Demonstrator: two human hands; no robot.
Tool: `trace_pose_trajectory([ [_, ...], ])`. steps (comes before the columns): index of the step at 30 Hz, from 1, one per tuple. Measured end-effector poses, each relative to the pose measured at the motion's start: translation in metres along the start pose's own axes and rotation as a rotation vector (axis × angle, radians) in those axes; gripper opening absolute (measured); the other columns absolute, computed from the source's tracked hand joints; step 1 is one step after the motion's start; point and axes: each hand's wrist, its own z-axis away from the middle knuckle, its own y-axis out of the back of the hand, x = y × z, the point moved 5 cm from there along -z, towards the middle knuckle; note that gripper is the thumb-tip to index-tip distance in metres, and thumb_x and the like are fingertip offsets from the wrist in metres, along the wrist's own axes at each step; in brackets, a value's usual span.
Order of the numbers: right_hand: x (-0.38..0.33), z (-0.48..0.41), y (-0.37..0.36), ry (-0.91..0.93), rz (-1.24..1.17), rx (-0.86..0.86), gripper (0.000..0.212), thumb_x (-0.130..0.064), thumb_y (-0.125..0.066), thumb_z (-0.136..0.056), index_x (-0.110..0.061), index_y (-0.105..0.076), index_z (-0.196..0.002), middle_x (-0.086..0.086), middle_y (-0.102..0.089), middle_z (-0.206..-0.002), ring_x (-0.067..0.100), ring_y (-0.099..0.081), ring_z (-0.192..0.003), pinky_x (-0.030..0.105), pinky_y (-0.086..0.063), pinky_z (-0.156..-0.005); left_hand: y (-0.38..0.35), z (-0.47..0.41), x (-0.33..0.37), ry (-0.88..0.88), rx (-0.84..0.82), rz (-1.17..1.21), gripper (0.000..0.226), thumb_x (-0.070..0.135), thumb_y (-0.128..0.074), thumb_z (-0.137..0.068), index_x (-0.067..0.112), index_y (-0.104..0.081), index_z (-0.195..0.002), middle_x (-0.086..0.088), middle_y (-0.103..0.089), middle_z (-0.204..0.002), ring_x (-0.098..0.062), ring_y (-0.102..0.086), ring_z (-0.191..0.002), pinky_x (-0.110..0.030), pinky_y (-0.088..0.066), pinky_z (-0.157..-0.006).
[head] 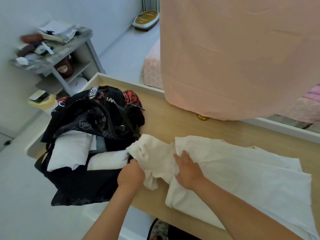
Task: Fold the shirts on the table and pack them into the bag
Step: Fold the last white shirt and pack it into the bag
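Currently: shirt (242, 170) lies part-folded on table (173, 118), both hands on it, bag (83, 181) touching its left end.
Left hand (131, 174) is curled into the bunched left end of the shirt beside the bag mouth; its fingertips are hidden in the cloth. Right hand (188, 172) lies flat with fingers spread, pressing the middle of the shirt and holding nothing. The bag stands open with white bundles (72, 149) already inside. Assessment: the fabric is thin, light and limp. It creases readily and would not keep a fold unless pressed. It should slide easily on the smooth tabletop, so one palm needs to pin it. Best hold is at the seams or folded edges, with two hands under the finished bundle for transfer.
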Motion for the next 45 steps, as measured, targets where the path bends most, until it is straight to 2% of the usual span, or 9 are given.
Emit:
trace_pose_trajectory([
  [4, -0.028, 0.001, 0.005, 0.085, 0.043, 0.118, 0.074, -0.023, -0.051, -0.090, -0.032, -0.017, -0.156, 0.012, 0.005, -0.165, 0.031, -0.010, -0.150, 0.043, -0.022, -0.117, 0.027, -0.005, 0.004, -0.064, 0.126, -0.059, 0.030, 0.029, -0.046, -0.096, 0.016, -0.049, -0.069, 0.004, -0.052, -0.064, -0.013, -0.045, -0.056, -0.028, -0.035, -0.048],
  [8, -0.061, 0.003, 0.010, 0.250, -0.109, 0.225, 0.060, -0.017, -0.052, -0.085, -0.029, -0.045, -0.143, 0.007, -0.035, -0.150, 0.027, -0.038, -0.134, 0.036, -0.033, -0.108, 0.054, -0.015, 0.018, -0.336, 0.458, 0.057, 0.012, 0.026, -0.060, -0.090, 0.016, -0.058, -0.096, 0.000, -0.058, -0.085, -0.020, -0.052, -0.078, -0.030, -0.041, -0.056],
  [12, -0.089, -0.003, 0.026, 0.192, -0.564, 0.242, 0.057, -0.015, -0.057, -0.088, -0.026, -0.043, -0.142, -0.002, -0.048, -0.136, 0.014, -0.053, -0.113, 0.029, -0.045, -0.096, 0.029, -0.046, 0.016, -0.424, 0.176, -0.110, 0.059, 0.046, -0.061, -0.089, 0.016, -0.048, -0.138, -0.002, -0.055, -0.124, -0.024, -0.052, -0.110, -0.037, -0.044, -0.089],
  [16, -0.104, -0.014, 0.041, -0.046, -1.070, 0.117, 0.059, -0.021, -0.057, -0.094, -0.030, -0.033, -0.147, -0.008, -0.052, -0.137, 0.010, -0.058, -0.106, 0.025, -0.047, -0.089, 0.033, -0.054, 0.018, -0.395, 0.127, -0.351, 0.022, 0.042, -0.052, -0.089, 0.025, -0.061, -0.101, 0.005, -0.065, -0.093, -0.019, -0.053, -0.089, -0.031, -0.030, -0.074],
  [25, -0.040, 0.005, 0.089, -0.279, -1.424, 0.126, 0.022, -0.035, -0.061, -0.096, -0.021, -0.066, -0.112, 0.003, -0.073, -0.106, 0.020, -0.069, -0.095, 0.032, -0.056, -0.070, 0.037, -0.001, 0.086, -0.636, -0.333, 0.573, 0.032, 0.015, -0.070, -0.082, 0.027, -0.061, -0.110, 0.012, -0.064, -0.090, 0.003, -0.060, -0.081, -0.017, -0.049, -0.070],
  [32, 0.095, 0.068, 0.047, -0.689, -0.613, 0.322, 0.040, -0.016, -0.063, -0.084, -0.024, -0.053, -0.122, 0.006, -0.055, -0.124, 0.028, -0.057, -0.111, 0.038, -0.049, -0.092, -0.045, -0.008, 0.065, -0.593, -0.186, 0.121, 0.066, 0.028, -0.061, -0.086, 0.028, -0.034, -0.146, 0.003, -0.044, -0.142, -0.021, -0.039, -0.132, -0.037, -0.036, -0.108],
  [36, 0.067, 0.070, 0.042, -0.292, -0.451, 0.390, 0.056, -0.008, -0.060, -0.082, -0.022, -0.049, -0.136, 0.000, -0.044, -0.142, 0.023, -0.046, -0.129, 0.032, -0.041, -0.105, -0.075, -0.012, 0.058, -0.518, -0.384, 0.001, 0.083, 0.037, -0.057, -0.092, 0.033, -0.005, -0.156, -0.003, -0.037, -0.146, -0.025, -0.042, -0.128, -0.035, -0.041, -0.101],
  [41, 0.019, 0.045, 0.023, -0.027, -0.378, 0.125, 0.078, -0.027, -0.061, -0.090, -0.026, -0.020, -0.157, -0.001, -0.022, -0.162, 0.022, -0.029, -0.146, 0.039, -0.029, -0.117, -0.065, -0.015, 0.072, -0.452, -0.359, 0.050, 0.033, 0.029, -0.056, -0.095, 0.026, -0.057, -0.128, 0.003, -0.065, -0.115, -0.018, -0.061, -0.101, -0.030, -0.049, -0.078],
  [45, 0.021, 0.035, 0.031, -0.087, -0.338, 0.215, 0.062, -0.036, -0.064, -0.084, -0.024, -0.043, -0.142, 0.002, -0.059, -0.131, 0.026, -0.057, -0.118, 0.040, -0.044, -0.099, -0.025, -0.003, 0.109, -0.634, -0.214, 0.388, 0.006, 0.020, -0.062, -0.093, 0.025, -0.065, -0.096, 0.010, -0.063, -0.088, -0.003, -0.056, -0.075, -0.021, -0.047, -0.070],
])
